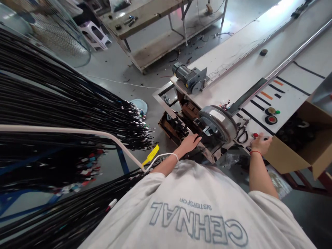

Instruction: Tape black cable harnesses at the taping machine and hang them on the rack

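Observation:
My left hand [190, 143] is at the metal edge of the work table, beside short pieces of black tape [184, 130] stuck along it. Its fingers are bent together around a small dark bit that I cannot make out. To its right stands a round tape-wrapped wheel [219, 122] with a white label. My right hand [261, 144] rests on the table's near corner with its fingers apart, close to a red button [255, 135]. A pair of scissors [243, 133] lies between the wheel and this hand.
An open cardboard box [287, 152] with dark parts stands at right. Black and orange strips and two tape rolls [271, 119] lie on the table. A motor [185, 73] sits at its far end. Black cable bundles [64, 90] hang at left, near a white cord with a yellow tag [150, 155].

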The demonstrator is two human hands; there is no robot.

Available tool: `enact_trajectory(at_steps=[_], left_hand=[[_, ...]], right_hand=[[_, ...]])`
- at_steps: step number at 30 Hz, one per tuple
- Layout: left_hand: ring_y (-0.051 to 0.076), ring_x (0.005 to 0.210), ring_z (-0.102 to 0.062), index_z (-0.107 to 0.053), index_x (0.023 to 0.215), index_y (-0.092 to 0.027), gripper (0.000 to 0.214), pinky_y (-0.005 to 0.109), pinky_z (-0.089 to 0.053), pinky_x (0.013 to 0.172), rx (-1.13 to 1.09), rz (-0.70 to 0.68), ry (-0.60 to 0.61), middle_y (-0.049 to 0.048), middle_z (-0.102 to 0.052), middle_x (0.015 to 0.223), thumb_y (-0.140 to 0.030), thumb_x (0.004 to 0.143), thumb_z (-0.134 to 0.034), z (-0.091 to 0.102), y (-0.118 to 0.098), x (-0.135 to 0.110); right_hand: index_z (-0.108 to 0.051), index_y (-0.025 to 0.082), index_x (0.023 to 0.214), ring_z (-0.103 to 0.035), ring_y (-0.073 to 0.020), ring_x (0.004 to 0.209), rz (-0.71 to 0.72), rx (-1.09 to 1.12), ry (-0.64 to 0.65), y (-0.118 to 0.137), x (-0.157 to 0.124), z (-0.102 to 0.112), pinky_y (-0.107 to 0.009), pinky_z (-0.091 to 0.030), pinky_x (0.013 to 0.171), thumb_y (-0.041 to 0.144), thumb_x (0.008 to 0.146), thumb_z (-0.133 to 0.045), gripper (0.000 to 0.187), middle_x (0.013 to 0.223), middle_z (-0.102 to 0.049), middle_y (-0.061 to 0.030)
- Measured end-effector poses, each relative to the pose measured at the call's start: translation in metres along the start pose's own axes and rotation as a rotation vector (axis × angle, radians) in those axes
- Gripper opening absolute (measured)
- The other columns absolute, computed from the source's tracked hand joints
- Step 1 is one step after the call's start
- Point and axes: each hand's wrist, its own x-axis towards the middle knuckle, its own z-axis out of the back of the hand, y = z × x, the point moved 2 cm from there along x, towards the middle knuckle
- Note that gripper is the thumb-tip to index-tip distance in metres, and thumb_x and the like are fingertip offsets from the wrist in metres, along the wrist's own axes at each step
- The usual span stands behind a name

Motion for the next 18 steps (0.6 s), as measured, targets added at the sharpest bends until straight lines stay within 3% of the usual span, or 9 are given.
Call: enact_trajectory(at_steps=[5, 8, 12, 18], left_hand=[[0.022, 0.078, -0.064, -0.061, 0.091, -0.016, 0.035, 0.031, -0.047, 0.073, -0.011, 0.017, 0.012, 0.0088, -0.066, 0.078, -0.04, 0.1, -0.036, -0.002, 0.001, -0.002], [0.022, 0.076, -0.064, -0.061, 0.091, -0.017, 0.035, 0.03, -0.046, 0.072, -0.012, 0.025, 0.017, 0.0082, -0.066, 0.077, -0.04, 0.1, -0.037, -0.002, -0.001, -0.002], [0.022, 0.078, -0.065, -0.063, 0.094, -0.017, 0.033, 0.03, -0.046, 0.072, -0.019, 0.042, 0.009, 0.0082, -0.068, 0.078, -0.041, 0.099, -0.041, -0.001, -0.002, -0.003], [0.02, 0.08, -0.064, -0.064, 0.097, -0.016, 0.033, 0.027, -0.046, 0.074, -0.21, 0.056, -0.026, 0.0076, -0.07, 0.088, -0.043, 0.096, -0.045, 0.003, 0.021, -0.02]], right_hand=[[-0.038, 0.014, 0.139, -0.052, -0.0366, 0.12, -0.013, 0.014, 0.024, 0.002, -0.001, 0.003, -0.047, -0.039, 0.099, 0.057, 0.081, -0.06, 0.075, 0.131, -0.054, -0.0219], [-0.038, 0.013, 0.139, -0.052, -0.0368, 0.121, 0.001, 0.011, 0.017, 0.001, 0.0, 0.002, -0.049, -0.039, 0.1, 0.057, 0.083, -0.057, 0.073, 0.132, -0.053, -0.0221], [-0.039, 0.014, 0.139, -0.052, -0.0365, 0.122, 0.008, 0.017, 0.002, -0.001, 0.001, 0.0, -0.053, -0.039, 0.101, 0.057, 0.092, -0.04, 0.064, 0.134, -0.052, -0.022], [-0.039, 0.012, 0.137, -0.052, -0.0377, 0.121, 0.018, 0.021, 0.002, -0.002, 0.003, -0.002, -0.051, -0.04, 0.1, 0.055, 0.082, -0.059, 0.073, 0.131, -0.053, -0.0227]])
